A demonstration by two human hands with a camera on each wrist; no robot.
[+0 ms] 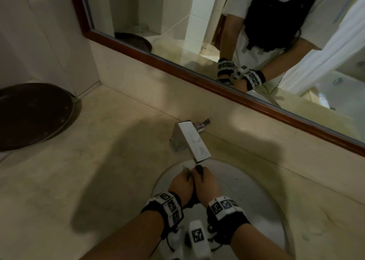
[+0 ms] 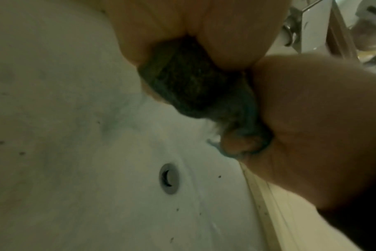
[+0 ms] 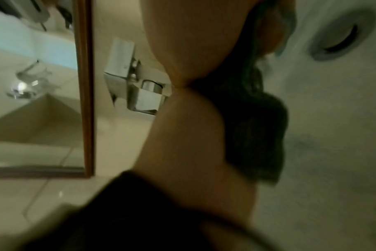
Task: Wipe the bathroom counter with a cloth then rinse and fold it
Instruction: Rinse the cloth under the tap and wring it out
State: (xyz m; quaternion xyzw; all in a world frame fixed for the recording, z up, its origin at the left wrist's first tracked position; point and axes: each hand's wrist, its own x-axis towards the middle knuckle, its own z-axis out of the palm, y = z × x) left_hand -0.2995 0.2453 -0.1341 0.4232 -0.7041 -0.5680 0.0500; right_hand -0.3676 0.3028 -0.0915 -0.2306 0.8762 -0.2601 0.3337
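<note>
Tray [image 1: 29, 115] on desk [image 1: 102, 161] at far left. Left hand [image 1: 180, 184] and right hand [image 1: 206, 182] both clench the dark cloth [image 2: 195, 88] over the sink [image 1: 256, 190], below the faucet [image 1: 193, 141]; soft, likely wet and limp, best gripped at opposite ends.

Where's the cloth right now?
In the head view the cloth sits low and centre, bunched between the left hand and right hand, over the sink just below the faucet spout.

dark round tray [image 1: 29, 115] at counter's left | wood-framed mirror [image 1: 177, 22] on back wall
</note>
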